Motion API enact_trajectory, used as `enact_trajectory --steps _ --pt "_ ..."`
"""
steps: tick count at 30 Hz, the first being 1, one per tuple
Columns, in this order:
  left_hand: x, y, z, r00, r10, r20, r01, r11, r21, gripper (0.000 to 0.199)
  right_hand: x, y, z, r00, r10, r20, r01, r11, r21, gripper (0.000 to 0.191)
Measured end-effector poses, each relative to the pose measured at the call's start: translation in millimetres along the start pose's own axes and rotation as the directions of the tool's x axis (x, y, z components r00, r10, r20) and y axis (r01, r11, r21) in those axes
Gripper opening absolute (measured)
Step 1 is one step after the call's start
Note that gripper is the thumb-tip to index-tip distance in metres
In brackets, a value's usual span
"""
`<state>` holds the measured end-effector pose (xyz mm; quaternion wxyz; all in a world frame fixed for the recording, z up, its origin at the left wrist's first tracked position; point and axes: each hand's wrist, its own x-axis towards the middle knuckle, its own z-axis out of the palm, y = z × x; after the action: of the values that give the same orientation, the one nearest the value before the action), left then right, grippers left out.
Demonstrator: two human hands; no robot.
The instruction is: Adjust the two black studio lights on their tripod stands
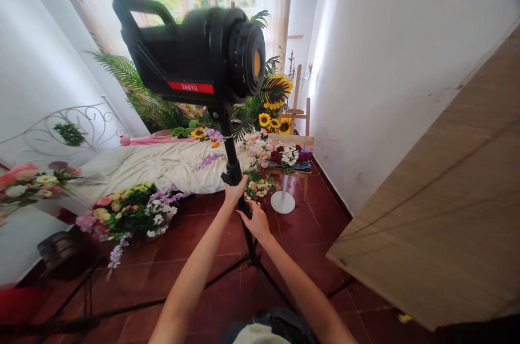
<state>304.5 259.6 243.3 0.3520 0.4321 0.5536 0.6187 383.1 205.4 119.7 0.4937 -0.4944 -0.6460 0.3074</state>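
Note:
A black studio light (195,57) with a red label and a top handle sits on a black stand (229,143), its round front facing right. My left hand (235,191) is wrapped round the stand's pole just below a clamp knob. Lower on the same pole, my right hand (255,219) grips it with fingers closed. The stand's legs (254,260) spread over the red tiled floor below my hands.
Behind stands a bed with a cream cover (174,165), with flower bunches (130,208) at its front left. A white round-based stand (283,201) holds flowers near a wooden easel (298,111). A large wooden panel (439,187) leans at the right. Black bars (130,309) cross the lower left.

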Motion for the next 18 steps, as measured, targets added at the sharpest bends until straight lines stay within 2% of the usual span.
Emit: enact_trajectory --steps 4,9,13,18 --pt "-12 -37 -8.9 0.998 -0.006 0.065 0.002 0.998 0.056 0.024 -1 1 0 1.000 -0.003 0.003 0.003 1.000 0.011 0.039" --pt "-18 -75 -15.1 0.999 0.032 0.004 -0.032 0.994 0.104 0.024 -2 2 0 1.000 -0.003 -0.003 0.003 1.000 0.005 0.041" --pt "-20 -85 -13.8 0.999 0.048 0.012 -0.049 0.996 0.078 0.026 -1 0 0 1.000 0.003 -0.013 -0.003 1.000 0.004 0.040" --pt "-21 -88 -13.9 0.996 0.032 0.081 -0.036 0.998 0.057 0.024 -1 -2 -5 0.999 0.028 0.017 -0.027 0.999 -0.044 0.039"
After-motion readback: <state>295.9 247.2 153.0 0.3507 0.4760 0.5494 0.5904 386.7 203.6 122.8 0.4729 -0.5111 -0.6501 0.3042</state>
